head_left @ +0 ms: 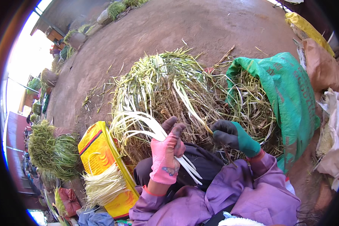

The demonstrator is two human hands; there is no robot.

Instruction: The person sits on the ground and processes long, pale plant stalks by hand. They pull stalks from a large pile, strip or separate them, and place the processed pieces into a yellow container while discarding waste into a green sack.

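My left hand (pixel 169 152), in a pink glove with dark fingertips, grips a small bunch of pale peeled stalks (pixel 144 121). Their long ends droop to the left, and the short ends stick out below my fist. A green glove with a dark palm covers my right hand (pixel 234 135), which pinches the yellowish lower end of one green-white stalk (pixel 188 104). Before my knees lies a large heap of unpeeled stalks (pixel 158 76) with green leaves and brown dry husks. My fingers hide the exact pinch point.
On my left, a bundle of pale stalks (pixel 104 183) lies on a yellow printed package (pixel 93 144). To the right, an open green woven sack (pixel 291 84) bears writing and holds husk waste (pixel 251 101). More grassy bundles (pixel 53 152) stand further left on the earthen-coloured floor (pixel 186 28).
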